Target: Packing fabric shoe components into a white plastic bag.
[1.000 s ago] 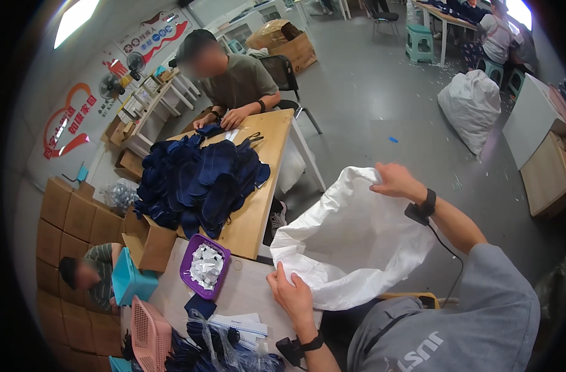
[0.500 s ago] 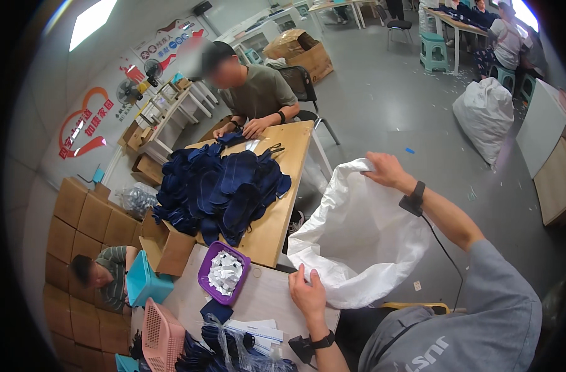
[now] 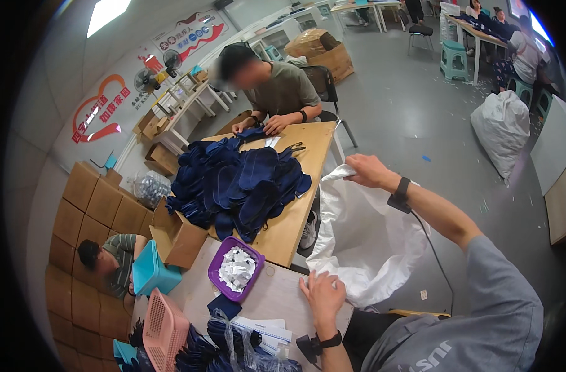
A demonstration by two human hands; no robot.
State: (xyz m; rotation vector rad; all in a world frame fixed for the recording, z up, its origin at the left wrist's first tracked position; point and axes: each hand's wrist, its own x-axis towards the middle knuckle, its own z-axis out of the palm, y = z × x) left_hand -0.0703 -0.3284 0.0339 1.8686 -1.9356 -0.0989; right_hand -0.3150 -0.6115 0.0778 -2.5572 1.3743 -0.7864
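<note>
A large white woven sack (image 3: 370, 239) stands in front of me with its mouth wide apart, inside facing up. My right hand (image 3: 371, 172) is closed on the far rim, wearing a black wrist strap. At the near left rim, my left hand (image 3: 325, 301) rests over the table corner, its fingers apart and fingertips against the sack's edge. A black strap is on that wrist too. Close to it is a purple basket (image 3: 256, 287) of small white slips. The bottom of the sack is hidden.
A heap of navy fabric pieces (image 3: 246, 180) covers the wooden table (image 3: 281, 239), where a co-worker (image 3: 277, 93) handles one. Around my table are a cardboard box (image 3: 187, 245), a turquoise bin (image 3: 153, 273), a pink basket (image 3: 163, 332) and bagged navy pieces. A full white sack (image 3: 501, 130) stands on the floor.
The view has turned, so most things sit further right. My left hand's fingers have bent down toward the sack's rim. The right hand keeps hold of the far rim, and the sack's mouth looks narrower.
</note>
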